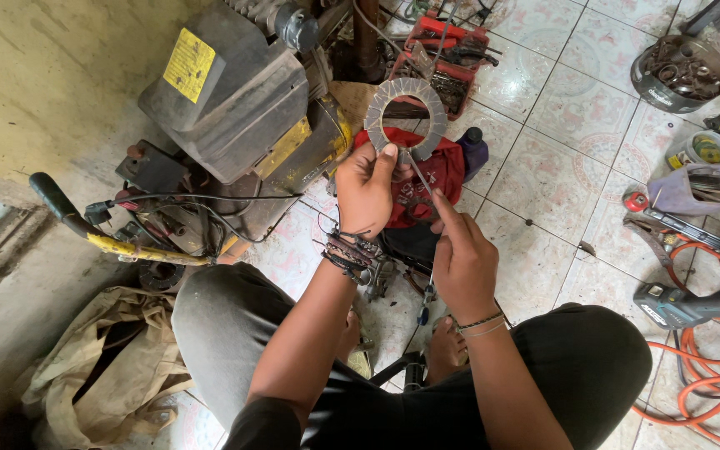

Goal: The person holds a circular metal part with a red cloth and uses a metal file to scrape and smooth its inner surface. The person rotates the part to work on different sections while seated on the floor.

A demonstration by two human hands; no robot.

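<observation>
My left hand (pixel 366 187) holds up a flat grey ring-shaped disc (pixel 406 118) with segmented facing, pinched at its lower edge by thumb and fingers. My right hand (pixel 462 254) grips a thin metal pick-like tool (pixel 418 171) whose tip touches the ring's lower rim. Both hands are raised over my knees, above a red cloth (pixel 427 179) on the tiled floor. Bracelets sit on both wrists.
A grey and yellow air compressor (pixel 235 108) stands at left with a yellow handle (pixel 118 242). A red tray of tools (pixel 447 58) lies beyond. A bowl of metal parts (pixel 681 73), orange hose (pixel 710 367), a power tool (pixel 681 307) and a beige sack (pixel 110 367) surround me.
</observation>
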